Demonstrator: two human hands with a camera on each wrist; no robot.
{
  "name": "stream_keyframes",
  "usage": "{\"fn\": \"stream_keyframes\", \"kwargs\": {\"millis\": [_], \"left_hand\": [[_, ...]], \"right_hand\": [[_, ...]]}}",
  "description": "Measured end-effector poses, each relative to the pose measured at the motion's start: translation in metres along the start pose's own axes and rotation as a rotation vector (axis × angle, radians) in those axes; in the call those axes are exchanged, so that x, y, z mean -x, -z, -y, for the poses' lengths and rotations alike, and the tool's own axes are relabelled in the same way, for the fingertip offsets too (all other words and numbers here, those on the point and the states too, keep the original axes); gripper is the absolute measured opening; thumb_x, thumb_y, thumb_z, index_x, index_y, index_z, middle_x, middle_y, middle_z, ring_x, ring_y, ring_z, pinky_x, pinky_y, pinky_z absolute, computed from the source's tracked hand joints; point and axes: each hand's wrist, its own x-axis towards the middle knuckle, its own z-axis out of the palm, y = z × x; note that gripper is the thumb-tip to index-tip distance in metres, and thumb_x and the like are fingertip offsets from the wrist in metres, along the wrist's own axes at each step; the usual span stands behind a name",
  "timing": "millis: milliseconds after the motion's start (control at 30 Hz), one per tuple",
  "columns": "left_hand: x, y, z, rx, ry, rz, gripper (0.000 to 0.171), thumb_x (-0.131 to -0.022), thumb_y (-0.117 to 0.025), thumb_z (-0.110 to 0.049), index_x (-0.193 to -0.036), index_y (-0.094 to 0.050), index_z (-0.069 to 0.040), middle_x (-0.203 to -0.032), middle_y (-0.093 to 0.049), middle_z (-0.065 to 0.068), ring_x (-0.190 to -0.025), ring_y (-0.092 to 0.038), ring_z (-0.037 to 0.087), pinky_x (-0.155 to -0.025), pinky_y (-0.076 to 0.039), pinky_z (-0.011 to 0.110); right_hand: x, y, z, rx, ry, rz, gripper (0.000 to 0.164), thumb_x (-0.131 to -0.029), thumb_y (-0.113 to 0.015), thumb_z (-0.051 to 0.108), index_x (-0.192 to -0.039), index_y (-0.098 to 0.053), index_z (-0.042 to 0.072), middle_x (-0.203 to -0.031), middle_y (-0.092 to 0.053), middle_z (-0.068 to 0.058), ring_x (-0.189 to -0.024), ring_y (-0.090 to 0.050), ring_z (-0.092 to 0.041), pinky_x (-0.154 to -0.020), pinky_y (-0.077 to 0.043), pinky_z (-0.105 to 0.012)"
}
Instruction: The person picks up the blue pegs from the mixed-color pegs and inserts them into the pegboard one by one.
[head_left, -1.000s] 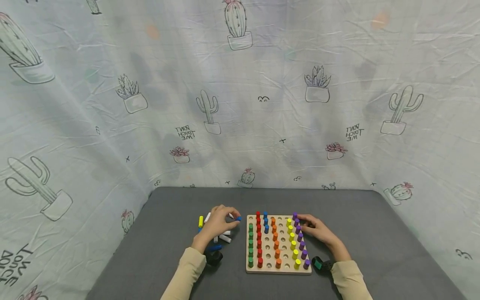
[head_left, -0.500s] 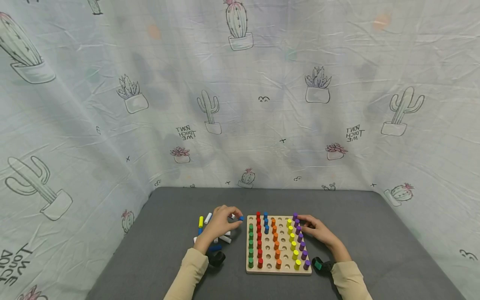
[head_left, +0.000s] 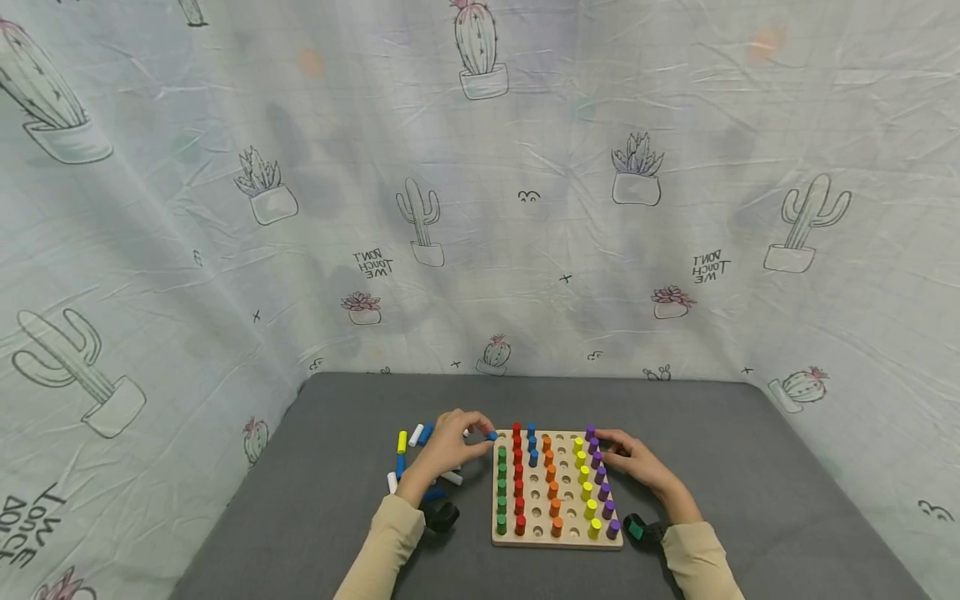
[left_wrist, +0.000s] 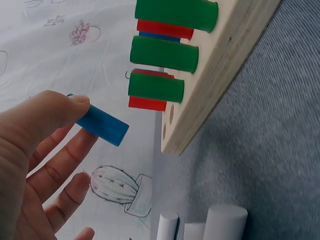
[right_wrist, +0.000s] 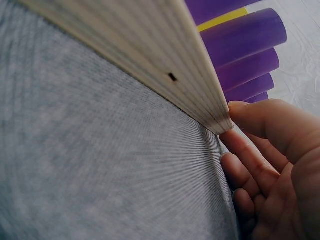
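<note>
White cloth printed with outlined cacti (head_left: pixel 480 250) hangs behind everything and down both sides of me, and grey, finely ribbed fabric covers the table (head_left: pixel 300 517) I work at. My beige left sleeve (head_left: pixel 381 535) and beige right sleeve (head_left: pixel 701 554) reach in from the near edge. Between them lies a square, pale wooden pegboard (head_left: pixel 555 544) with round holes, a little right of the middle. My right hand (head_left: pixel 633 461) grips its far right corner, thumb on the top edge and fingers against the side. My left hand (head_left: pixel 450 442) is at the far left corner, narrowed to a pinch, its lower fingers loosely spread. Black devices (head_left: pixel 442 518) sit at both my wrists. On the board, from left to right, stand columns of green cylindrical pegs (head_left: pixel 502 472), red pegs (head_left: pixel 518 472), three blue pegs (head_left: pixel 532 444) at the far end, orange pegs (head_left: pixel 551 473), then, past a column of bare holes, yellow pegs (head_left: pixel 584 474) and purple pegs (head_left: pixel 604 492) along the right edge. Loose white, blue and yellow pegs (head_left: pixel 402 442) lie scattered left of the board, some partly hidden under my left hand. Between my left thumb and fingertips I hold one blue cylindrical peg (left_wrist: pixel 102 125), tilted, just beside the board's far left corner, near two bare holes (left_wrist: pixel 171 114) beyond the green pegs.
</note>
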Motion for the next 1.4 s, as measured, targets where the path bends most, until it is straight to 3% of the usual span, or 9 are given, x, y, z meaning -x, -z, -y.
{"fn": "stream_keyframes", "kwargs": {"millis": [167, 467, 667, 833, 1000, 1167, 1300, 1400], "left_hand": [[-0.001, -0.002, -0.005, 0.000, -0.015, -0.014, 0.010, -0.085, -0.068, -0.029, -0.092, -0.062, -0.027, -0.091, -0.061, -0.005, -0.085, -0.051, 0.025, -0.094, -0.027, 0.050], [-0.004, -0.005, -0.013, 0.028, -0.050, -0.027, 0.017, -0.083, -0.069, -0.031, -0.096, -0.064, -0.021, -0.091, -0.059, -0.011, -0.082, -0.049, 0.016, -0.092, -0.030, 0.047], [-0.006, -0.010, -0.014, 0.041, -0.025, -0.012, 0.014, -0.083, -0.069, -0.030, -0.095, -0.063, -0.026, -0.090, -0.059, -0.007, -0.085, -0.051, 0.025, -0.094, -0.027, 0.048], [-0.006, -0.011, -0.017, 0.076, -0.020, -0.004, 0.015, -0.084, -0.068, -0.029, -0.096, -0.063, -0.022, -0.093, -0.060, 0.004, -0.087, -0.050, 0.032, -0.094, -0.025, 0.050], [-0.007, -0.013, -0.022, 0.080, -0.029, -0.006, 0.017, -0.085, -0.068, -0.028, -0.098, -0.064, -0.018, -0.093, -0.060, -0.002, -0.086, -0.050, 0.031, -0.089, -0.028, 0.046], [-0.009, -0.015, -0.024, 0.074, -0.052, -0.015, 0.014, -0.085, -0.067, -0.033, -0.096, -0.062, -0.024, -0.092, -0.059, -0.010, -0.085, -0.051, 0.028, -0.090, -0.030, 0.045], [-0.010, -0.019, -0.024, 0.076, -0.066, -0.011, 0.013, -0.085, -0.067, -0.033, -0.095, -0.062, -0.027, -0.092, -0.060, -0.006, -0.085, -0.051, 0.027, -0.091, -0.030, 0.045], [-0.010, -0.021, -0.024, 0.084, -0.066, -0.003, 0.014, -0.085, -0.068, -0.032, -0.095, -0.064, -0.022, -0.092, -0.060, -0.004, -0.084, -0.051, 0.027, -0.091, -0.030, 0.045]], "right_hand": [[0.000, 0.000, 0.001, -0.001, -0.001, -0.002, 0.040, -0.092, -0.053, 0.003, -0.128, -0.044, -0.013, -0.107, -0.049, -0.030, -0.078, -0.048, -0.009, -0.062, -0.040, -0.022], [0.000, 0.000, 0.001, -0.007, 0.005, -0.013, 0.039, -0.092, -0.054, 0.002, -0.127, -0.045, -0.013, -0.109, -0.049, -0.028, -0.078, -0.048, -0.008, -0.062, -0.040, -0.022], [0.001, 0.000, 0.002, -0.004, 0.001, -0.013, 0.040, -0.092, -0.053, 0.002, -0.127, -0.044, -0.013, -0.110, -0.048, -0.028, -0.079, -0.047, -0.007, -0.063, -0.040, -0.022], [0.002, 0.000, 0.004, -0.001, -0.012, -0.009, 0.040, -0.092, -0.053, 0.002, -0.128, -0.043, -0.013, -0.108, -0.048, -0.029, -0.077, -0.047, -0.007, -0.062, -0.039, -0.022], [0.001, -0.001, 0.003, -0.005, -0.008, -0.007, 0.041, -0.092, -0.053, 0.003, -0.128, -0.043, -0.013, -0.107, -0.048, -0.030, -0.078, -0.047, -0.009, -0.062, -0.039, -0.022], [0.001, -0.001, 0.000, -0.007, -0.004, -0.007, 0.041, -0.093, -0.052, 0.003, -0.129, -0.043, -0.014, -0.107, -0.048, -0.030, -0.077, -0.046, -0.008, -0.061, -0.039, -0.022], [0.001, -0.001, 0.001, -0.007, -0.006, -0.010, 0.041, -0.092, -0.052, 0.002, -0.129, -0.043, -0.014, -0.106, -0.048, -0.030, -0.076, -0.046, -0.008, -0.061, -0.039, -0.022], [0.002, -0.001, 0.002, -0.009, -0.015, -0.007, 0.041, -0.092, -0.053, 0.002, -0.128, -0.043, -0.014, -0.106, -0.048, -0.030, -0.077, -0.046, -0.008, -0.061, -0.039, -0.022]]}}
